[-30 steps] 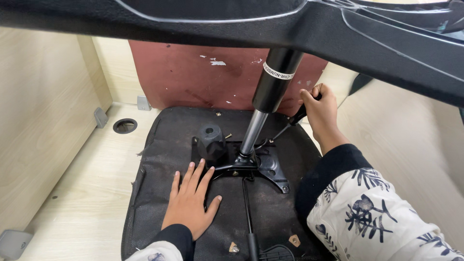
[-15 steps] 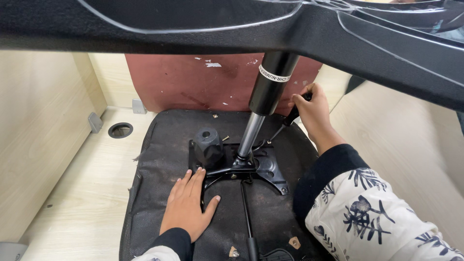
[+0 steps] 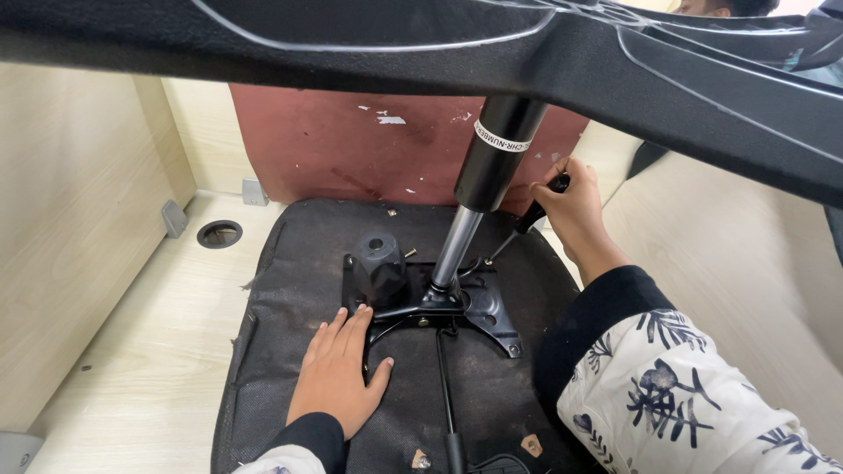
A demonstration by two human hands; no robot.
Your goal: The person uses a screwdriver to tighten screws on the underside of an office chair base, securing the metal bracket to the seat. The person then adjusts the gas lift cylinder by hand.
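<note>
**Chair lever gripped, left hand up against the mechanism plate**

The chair's control lever (image 3: 533, 213), a thin rod with a black handle, sticks out to the right of the gas-lift column (image 3: 481, 189) and slants up from the mechanism plate (image 3: 479, 307). The right hand (image 3: 571, 211) is closed around the handle, fingers wrapped over its top end, much as it was a second ago.

The upturned seat (image 3: 290, 290), its black fabric underside facing up, lies on the pale wood floor (image 3: 149, 351) in front of a worn reddish panel (image 3: 351, 149). The left hand (image 3: 338, 377) lies flat and open on the fabric, holding nothing. Compared with a second ago, when it lay lower on the fabric with fingers spread, it has slid forward: the fingertips now touch the near edge of the plate, just below the black tension knob (image 3: 379, 263).

The star-shaped chair base (image 3: 562, 61) crosses the top of the view, larger and nearer than before.
</note>
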